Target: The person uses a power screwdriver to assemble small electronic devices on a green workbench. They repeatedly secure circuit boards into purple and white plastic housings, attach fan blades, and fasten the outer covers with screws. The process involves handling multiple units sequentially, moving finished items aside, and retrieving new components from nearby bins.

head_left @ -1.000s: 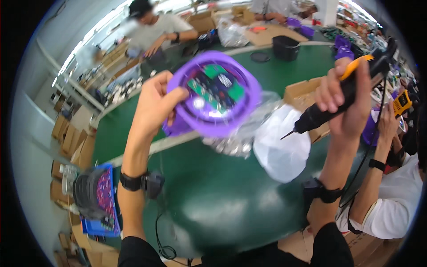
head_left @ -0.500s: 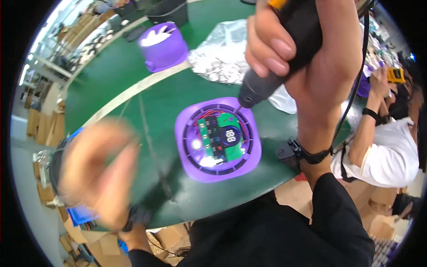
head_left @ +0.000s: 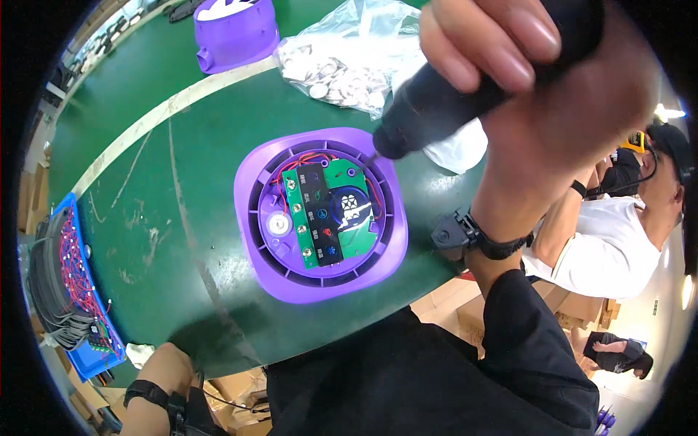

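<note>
A black electric screwdriver (head_left: 436, 109) is gripped in my right hand (head_left: 531, 80). Its tip slants down to the upper right of a purple round-cornered housing (head_left: 254, 269), close to a green circuit board (head_left: 356, 251). The board carries a black strip of icons and a round lit display, with red wires looping around its edges. Whether the tip touches the board cannot be made out. My left hand (head_left: 171, 360) is low at the table's near left edge, beside a small white piece (head_left: 139, 354); its fingers are hidden.
At the far left a blue tray (head_left: 78, 363) holds red wires and grey cables. Beyond the housing lie a clear bag of white round parts (head_left: 331, 80) and a purple bucket-like shell (head_left: 236, 36) with white pieces. Another person in a white shirt (head_left: 603, 247) is on the right.
My left hand has dropped from beside the housing to the table's near left edge. My right hand keeps the screwdriver at the housing's upper right. The whole view has shifted.
</note>
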Available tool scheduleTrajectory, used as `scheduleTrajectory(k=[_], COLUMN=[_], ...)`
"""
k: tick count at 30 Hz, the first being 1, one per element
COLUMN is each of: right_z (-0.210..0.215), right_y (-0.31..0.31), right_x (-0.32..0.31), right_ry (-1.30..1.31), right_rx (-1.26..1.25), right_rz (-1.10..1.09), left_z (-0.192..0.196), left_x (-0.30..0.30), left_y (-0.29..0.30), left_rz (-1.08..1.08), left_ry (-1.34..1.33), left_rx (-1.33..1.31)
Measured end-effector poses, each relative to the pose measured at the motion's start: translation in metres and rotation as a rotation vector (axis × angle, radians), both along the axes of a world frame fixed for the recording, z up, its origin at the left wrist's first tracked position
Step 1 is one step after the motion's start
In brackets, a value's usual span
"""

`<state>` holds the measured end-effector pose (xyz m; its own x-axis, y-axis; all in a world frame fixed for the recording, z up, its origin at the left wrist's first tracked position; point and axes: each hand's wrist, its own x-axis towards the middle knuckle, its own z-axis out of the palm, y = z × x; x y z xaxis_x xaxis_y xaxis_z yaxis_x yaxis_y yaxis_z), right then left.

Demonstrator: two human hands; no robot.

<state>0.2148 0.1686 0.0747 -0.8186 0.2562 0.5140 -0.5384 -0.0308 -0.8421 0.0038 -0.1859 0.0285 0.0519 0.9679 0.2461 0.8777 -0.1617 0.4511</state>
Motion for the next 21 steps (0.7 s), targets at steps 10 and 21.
scheduleTrajectory(k=[10,21], right_z=[0.007,0.007], right_y=[-0.031,-0.035], right_x=[0.006,0.018], right_ry=[0.017,-0.008], right_rx=[0.027,0.066], right_rz=[0.03,-0.006], left_z=[0.044,-0.027], left_x=[-0.005,0.055], left_y=[0.04,0.151], left_rz=[0.053,-0.042], left_ry=[-0.019,0.047], left_rx=[0.137,0.11])
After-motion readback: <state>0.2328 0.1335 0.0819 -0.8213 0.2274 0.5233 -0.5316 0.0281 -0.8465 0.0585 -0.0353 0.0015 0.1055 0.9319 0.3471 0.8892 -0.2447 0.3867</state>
